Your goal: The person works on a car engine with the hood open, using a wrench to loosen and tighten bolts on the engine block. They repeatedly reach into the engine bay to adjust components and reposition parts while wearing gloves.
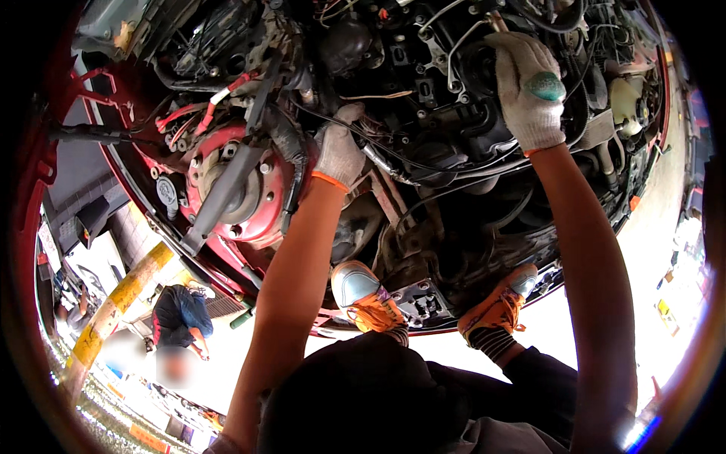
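The right hand (531,94), fingers close together, lies over the far right of the engine (480,129); the left hand (340,151) reaches in beside the red strut mount (276,181) — its grip I can't tell. The engine should prove heavy, stiff — hold solid edges, not the thin metal pipe (451,68)

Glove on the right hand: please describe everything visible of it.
The pale, knitted-looking glove covers the right hand, stretched over the engine. A green oval patch marks its back, which faces the camera; its cuff edge is orange. Its fingers point toward the picture's top; what they touch is unclear.
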The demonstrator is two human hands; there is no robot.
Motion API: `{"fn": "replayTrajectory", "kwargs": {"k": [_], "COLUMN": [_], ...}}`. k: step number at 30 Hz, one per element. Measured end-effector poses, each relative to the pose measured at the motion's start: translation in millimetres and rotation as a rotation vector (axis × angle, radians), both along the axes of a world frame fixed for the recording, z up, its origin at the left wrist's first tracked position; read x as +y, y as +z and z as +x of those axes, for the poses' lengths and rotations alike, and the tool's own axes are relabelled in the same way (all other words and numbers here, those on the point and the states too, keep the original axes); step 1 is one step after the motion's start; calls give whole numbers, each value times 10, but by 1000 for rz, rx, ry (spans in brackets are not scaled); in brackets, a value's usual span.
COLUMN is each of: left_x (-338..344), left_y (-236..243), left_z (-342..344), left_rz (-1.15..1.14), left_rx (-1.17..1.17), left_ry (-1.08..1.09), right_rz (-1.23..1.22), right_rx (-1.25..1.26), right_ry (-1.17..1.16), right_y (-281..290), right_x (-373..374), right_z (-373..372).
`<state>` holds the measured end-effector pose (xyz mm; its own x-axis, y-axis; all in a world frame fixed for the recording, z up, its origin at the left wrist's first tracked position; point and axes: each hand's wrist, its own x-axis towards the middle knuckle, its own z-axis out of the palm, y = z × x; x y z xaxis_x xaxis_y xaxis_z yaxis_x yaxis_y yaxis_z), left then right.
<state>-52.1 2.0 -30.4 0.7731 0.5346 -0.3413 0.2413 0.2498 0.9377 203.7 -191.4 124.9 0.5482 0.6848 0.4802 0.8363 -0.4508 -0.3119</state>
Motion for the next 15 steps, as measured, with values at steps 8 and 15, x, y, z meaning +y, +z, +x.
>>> {"fn": "replayTrajectory", "kwargs": {"k": [8, 15], "left_x": [-78, 27], "left_y": [379, 604], "left_z": [303, 554], "left_rz": [-992, -1198], "left_rx": [-301, -345], "left_ry": [536, 601], "right_rz": [-22, -77], "right_rx": [70, 44], "right_ry": [-12, -68], "right_y": [121, 140], "right_x": [37, -24], "right_z": [-67, -76]}}
